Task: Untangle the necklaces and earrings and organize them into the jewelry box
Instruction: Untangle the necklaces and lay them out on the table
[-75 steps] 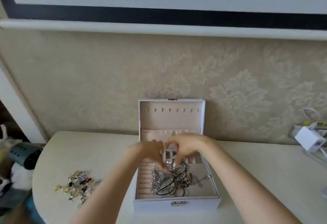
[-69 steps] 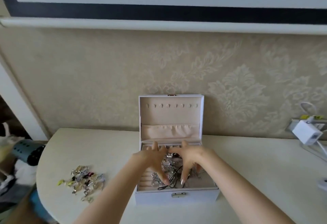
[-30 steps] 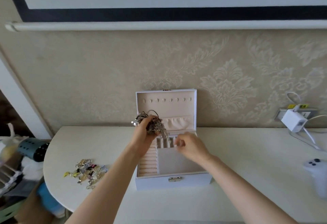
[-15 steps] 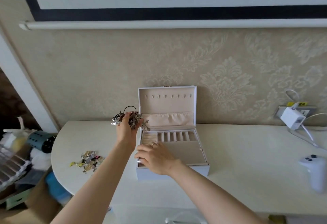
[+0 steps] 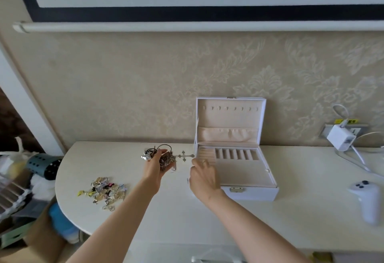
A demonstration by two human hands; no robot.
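- Left hand [image 5: 154, 169] is gripping the tangle [image 5: 166, 160] at the centre, just left of the open box [image 5: 249, 195].
- Right hand [image 5: 202, 179] is hovering by the box's left edge; I cannot tell its grip.
- Earrings [image 5: 104, 190] are lying at lower left.

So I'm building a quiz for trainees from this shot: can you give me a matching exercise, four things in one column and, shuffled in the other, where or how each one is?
Things
1. necklace tangle
2. earring pile
3. jewelry box
4. white controller

Place or state
A. lying at the right end of the table
B. gripped in the left hand
C. standing open
D. loose on the table, far left

Pairs: 1-B, 2-D, 3-C, 4-A
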